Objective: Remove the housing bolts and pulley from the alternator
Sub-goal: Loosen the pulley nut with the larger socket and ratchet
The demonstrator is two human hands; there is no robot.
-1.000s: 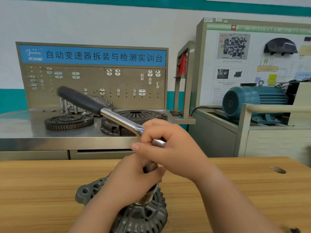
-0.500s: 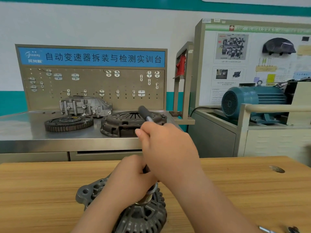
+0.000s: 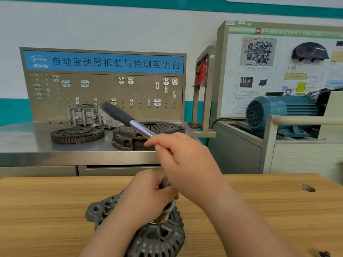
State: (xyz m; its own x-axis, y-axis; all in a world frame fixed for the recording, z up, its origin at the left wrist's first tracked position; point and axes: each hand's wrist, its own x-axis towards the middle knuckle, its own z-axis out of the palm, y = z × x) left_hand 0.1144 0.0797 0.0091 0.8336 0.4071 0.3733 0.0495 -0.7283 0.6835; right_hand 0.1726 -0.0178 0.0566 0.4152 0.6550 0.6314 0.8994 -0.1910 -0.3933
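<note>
Alternator (image 3: 157,238): on wood table (image 3: 55,210), 6 o'clock of view, pulley (image 3: 163,217) end up.
L hand (image 3: 148,195): fingers curled round dark socket stem (image 3: 164,182) just above pulley.
R hand (image 3: 187,164): at 1 o'clock of L hand, fingers wrapped on ratchet (image 3: 128,120) shaft nr head.
Ratchet grip: black, blurred, points to 10 o'clock.
Bkgd: flywheel (image 3: 77,134), clutch cover (image 3: 130,140) on steel table (image 3: 27,145), 11 o'clock.

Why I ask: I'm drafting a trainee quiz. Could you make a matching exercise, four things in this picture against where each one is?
Things:
1. ratchet
2. alternator
3. toothed flywheel
4. teal motor

Places:
A. on the steel bench
B. gripped by the right hand
C. on the cabinet at right
D. on the wooden table

Pairs: 1-B, 2-D, 3-A, 4-C
</note>
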